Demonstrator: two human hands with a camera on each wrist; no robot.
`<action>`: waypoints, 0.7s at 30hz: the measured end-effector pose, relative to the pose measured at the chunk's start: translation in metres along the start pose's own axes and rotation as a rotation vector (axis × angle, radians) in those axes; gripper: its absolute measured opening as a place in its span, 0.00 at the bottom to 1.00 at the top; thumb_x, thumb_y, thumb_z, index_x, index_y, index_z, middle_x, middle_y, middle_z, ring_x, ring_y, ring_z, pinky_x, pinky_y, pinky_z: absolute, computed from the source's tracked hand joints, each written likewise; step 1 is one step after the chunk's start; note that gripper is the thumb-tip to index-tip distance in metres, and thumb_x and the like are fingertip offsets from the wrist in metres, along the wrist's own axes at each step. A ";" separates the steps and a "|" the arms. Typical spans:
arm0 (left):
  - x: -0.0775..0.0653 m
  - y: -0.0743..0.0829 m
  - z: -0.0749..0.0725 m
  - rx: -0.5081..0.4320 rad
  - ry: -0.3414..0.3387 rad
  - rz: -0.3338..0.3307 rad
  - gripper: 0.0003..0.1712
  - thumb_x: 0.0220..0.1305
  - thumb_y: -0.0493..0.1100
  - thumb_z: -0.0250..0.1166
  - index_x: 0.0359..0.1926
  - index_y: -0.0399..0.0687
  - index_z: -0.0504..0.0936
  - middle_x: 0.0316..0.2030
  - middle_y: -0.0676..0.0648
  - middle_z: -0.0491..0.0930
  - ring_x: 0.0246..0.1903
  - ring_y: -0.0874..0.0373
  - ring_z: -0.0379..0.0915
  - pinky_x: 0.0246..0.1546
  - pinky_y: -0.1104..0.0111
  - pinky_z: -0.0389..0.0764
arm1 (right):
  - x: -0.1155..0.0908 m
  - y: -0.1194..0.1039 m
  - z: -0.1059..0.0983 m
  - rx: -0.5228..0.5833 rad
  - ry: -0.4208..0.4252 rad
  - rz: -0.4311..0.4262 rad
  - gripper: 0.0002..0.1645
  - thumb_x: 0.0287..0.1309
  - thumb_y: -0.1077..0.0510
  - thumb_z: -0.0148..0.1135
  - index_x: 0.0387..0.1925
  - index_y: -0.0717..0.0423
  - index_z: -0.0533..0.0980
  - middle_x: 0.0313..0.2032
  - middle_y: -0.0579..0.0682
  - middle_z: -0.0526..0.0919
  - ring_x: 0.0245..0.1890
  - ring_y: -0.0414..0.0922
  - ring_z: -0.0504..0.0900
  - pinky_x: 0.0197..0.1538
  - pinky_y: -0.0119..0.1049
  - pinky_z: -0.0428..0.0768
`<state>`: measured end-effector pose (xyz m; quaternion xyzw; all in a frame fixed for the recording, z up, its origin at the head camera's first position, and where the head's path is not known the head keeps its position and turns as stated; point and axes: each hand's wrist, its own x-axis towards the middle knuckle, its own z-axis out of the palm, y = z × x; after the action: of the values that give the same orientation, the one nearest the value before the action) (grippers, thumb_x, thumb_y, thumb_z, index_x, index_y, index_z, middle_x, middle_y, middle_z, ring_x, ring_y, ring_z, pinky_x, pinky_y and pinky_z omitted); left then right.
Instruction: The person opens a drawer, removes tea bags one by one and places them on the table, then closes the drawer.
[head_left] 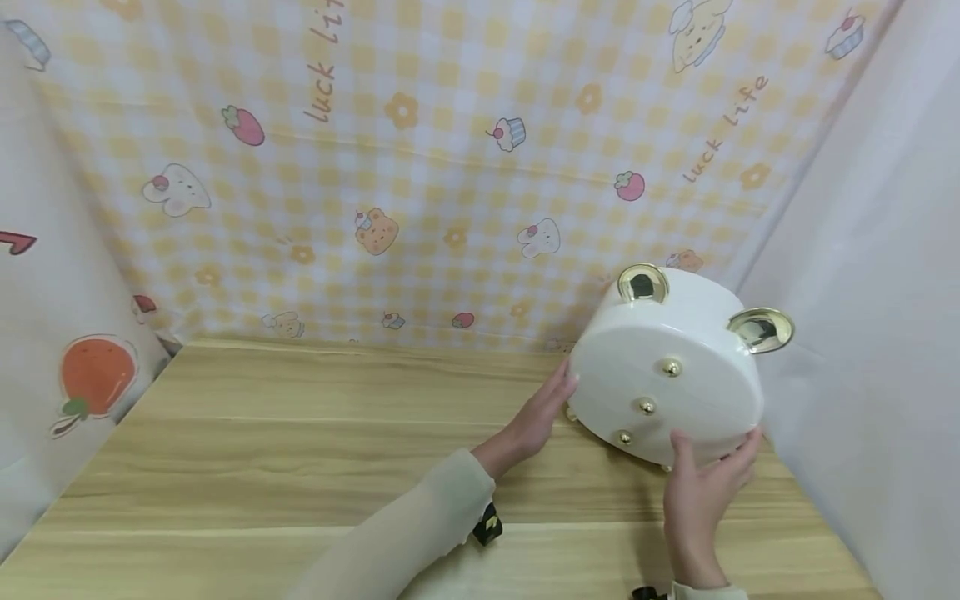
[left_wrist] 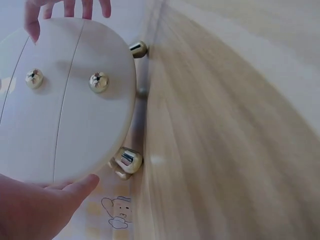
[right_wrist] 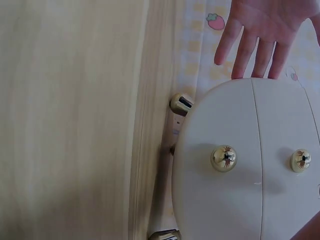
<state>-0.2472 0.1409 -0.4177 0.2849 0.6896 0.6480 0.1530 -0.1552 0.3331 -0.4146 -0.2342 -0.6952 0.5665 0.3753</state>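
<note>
rounded box [head_left: 701,396] gleams white; knobs [head_left: 647,407] shine gold

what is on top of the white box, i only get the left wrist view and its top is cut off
Observer: Two gold ear-shaped pieces stick up from the white box, as the head view shows.
Operator: where is it
Observer: Toward the right side of the wood-patterned table, in the head view.
Operator: and the left hand, how do its fingers lie
Observer: In the right wrist view they are straight, with fingertips at the side of the box.
</note>
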 end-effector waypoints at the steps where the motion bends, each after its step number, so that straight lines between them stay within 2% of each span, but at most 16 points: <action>1: -0.002 -0.001 -0.001 -0.014 0.004 0.001 0.43 0.76 0.70 0.30 0.81 0.57 0.33 0.81 0.55 0.33 0.81 0.53 0.29 0.80 0.49 0.39 | -0.001 0.000 0.001 -0.007 -0.006 -0.003 0.55 0.64 0.60 0.62 0.79 0.33 0.40 0.78 0.54 0.44 0.76 0.51 0.47 0.81 0.54 0.42; 5: -0.009 -0.003 -0.006 -0.034 0.020 0.011 0.40 0.78 0.67 0.31 0.81 0.59 0.33 0.81 0.56 0.33 0.81 0.54 0.30 0.80 0.49 0.40 | -0.007 0.000 0.005 -0.018 -0.031 -0.026 0.55 0.64 0.60 0.62 0.80 0.33 0.39 0.77 0.54 0.45 0.76 0.52 0.47 0.80 0.56 0.41; 8: -0.015 -0.002 -0.009 -0.042 0.030 0.026 0.40 0.78 0.65 0.33 0.81 0.58 0.33 0.81 0.55 0.34 0.81 0.55 0.30 0.80 0.50 0.40 | -0.011 -0.002 0.007 -0.009 -0.051 -0.028 0.55 0.64 0.61 0.61 0.79 0.30 0.41 0.76 0.52 0.46 0.74 0.53 0.49 0.78 0.61 0.46; 14: -0.027 0.000 -0.016 -0.069 0.033 0.073 0.39 0.78 0.63 0.32 0.81 0.58 0.34 0.81 0.55 0.37 0.81 0.52 0.35 0.78 0.43 0.47 | -0.019 -0.005 0.010 0.006 -0.089 0.008 0.54 0.64 0.62 0.61 0.78 0.25 0.43 0.75 0.50 0.47 0.71 0.56 0.52 0.73 0.66 0.58; 21: -0.042 0.002 -0.025 -0.083 0.078 0.052 0.40 0.79 0.62 0.33 0.81 0.51 0.34 0.82 0.50 0.36 0.81 0.47 0.34 0.78 0.43 0.48 | -0.027 -0.011 0.014 0.027 -0.139 0.013 0.53 0.66 0.60 0.61 0.78 0.25 0.42 0.77 0.53 0.45 0.74 0.61 0.50 0.75 0.65 0.52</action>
<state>-0.2282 0.0959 -0.4198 0.2705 0.6601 0.6903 0.1208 -0.1490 0.3011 -0.4118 -0.1936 -0.7104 0.5932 0.3256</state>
